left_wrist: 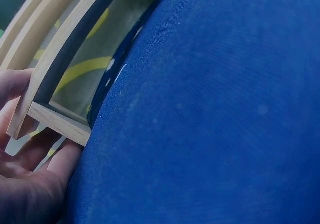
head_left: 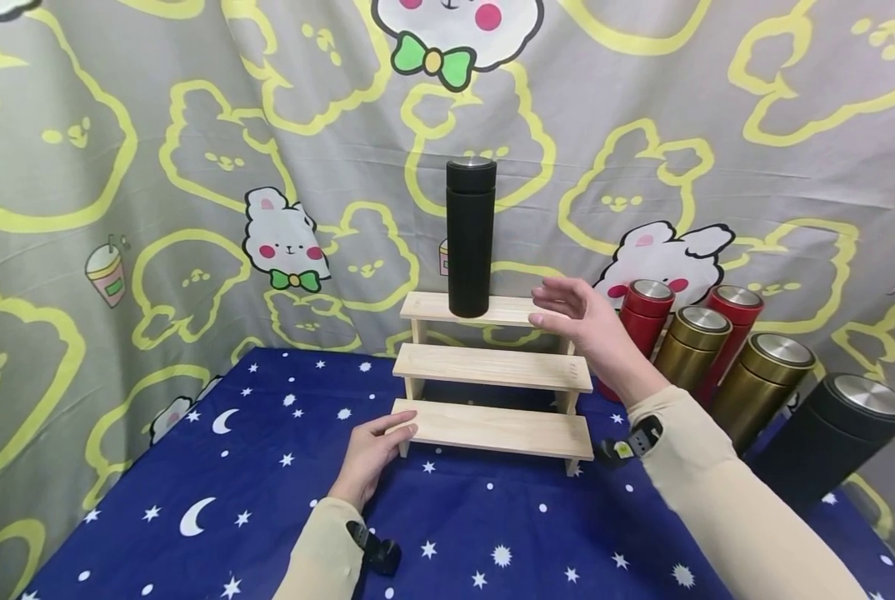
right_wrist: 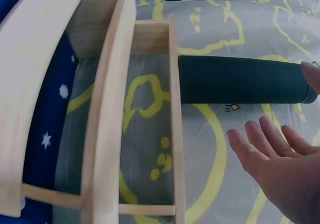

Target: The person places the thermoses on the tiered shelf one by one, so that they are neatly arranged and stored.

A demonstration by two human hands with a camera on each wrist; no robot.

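A three-tier wooden step shelf (head_left: 492, 368) stands on the cloth. Upright on its top tier, left of the right end, is a tall black thermos flask (head_left: 470, 242) with a steel-topped lid. My left hand (head_left: 368, 454) grips the left end of the lowest tier. In the left wrist view its thumb lies on the board (left_wrist: 47, 74) while the fingers reach around the side. To the right of the flask, my right hand (head_left: 593, 329) is held with fingers spread and nothing in them. The right wrist view shows a gap between this hand (right_wrist: 285, 169) and the flask (right_wrist: 240, 79).
At the right stand red flasks (head_left: 646, 312), gold flasks (head_left: 766, 379) and a large black flask (head_left: 830, 437), partly behind my right arm. A blue cloth (head_left: 267, 500) with stars and moons covers the table. Behind it hangs a grey patterned curtain (head_left: 357, 175).
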